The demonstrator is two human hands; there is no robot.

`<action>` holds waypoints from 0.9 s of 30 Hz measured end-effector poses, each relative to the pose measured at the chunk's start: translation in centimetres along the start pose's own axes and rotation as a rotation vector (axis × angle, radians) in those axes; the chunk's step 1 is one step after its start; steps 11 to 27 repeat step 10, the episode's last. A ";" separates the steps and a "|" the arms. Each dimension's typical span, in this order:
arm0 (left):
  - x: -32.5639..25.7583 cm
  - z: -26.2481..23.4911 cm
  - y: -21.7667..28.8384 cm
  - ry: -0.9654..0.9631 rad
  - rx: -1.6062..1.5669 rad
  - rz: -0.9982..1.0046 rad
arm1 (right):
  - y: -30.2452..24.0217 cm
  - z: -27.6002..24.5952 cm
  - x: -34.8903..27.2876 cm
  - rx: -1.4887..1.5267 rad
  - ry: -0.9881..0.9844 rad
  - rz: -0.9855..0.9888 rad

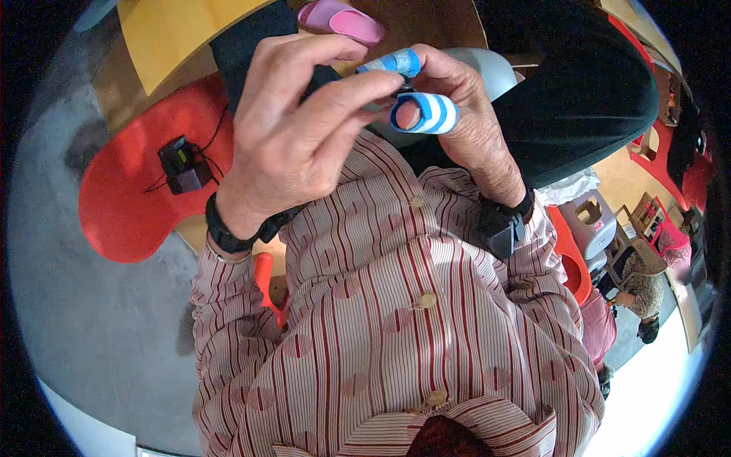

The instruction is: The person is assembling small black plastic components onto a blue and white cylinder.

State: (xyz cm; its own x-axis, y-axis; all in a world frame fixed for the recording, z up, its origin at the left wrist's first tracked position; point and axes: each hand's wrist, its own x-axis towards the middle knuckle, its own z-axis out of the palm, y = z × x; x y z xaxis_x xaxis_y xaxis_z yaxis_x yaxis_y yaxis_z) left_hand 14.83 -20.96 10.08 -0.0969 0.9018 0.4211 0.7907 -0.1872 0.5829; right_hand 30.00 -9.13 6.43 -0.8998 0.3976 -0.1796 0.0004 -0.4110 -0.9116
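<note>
My left hand (293,126) is raised in front of my chest, its index finger and thumb closed at a small dark thing (405,85) by the fingers of my right hand (468,114). That thing is too small and too covered to name. A blue-and-white striped fabric sleeve (434,113) wraps my right thumb, whose tip shows at its end. Round my right index finger sits a blue and grey sleeve (397,62). These two right fingers curl toward each other around the dark thing. Both wrists wear black straps, the right one with a black box (499,228).
At the left a red seat (126,179) bears a small black device (183,164) with cables. A yellow panel (179,34) and a pink shoe (343,21) are at the top. My dark-trousered leg (586,99) extends right; beyond are a grey plastic chair (592,221) and other people (640,293).
</note>
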 end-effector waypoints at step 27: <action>0.4 2.0 -1.1 0.101 -0.009 0.066 | -0.4 0.6 -0.4 0.486 -0.028 0.230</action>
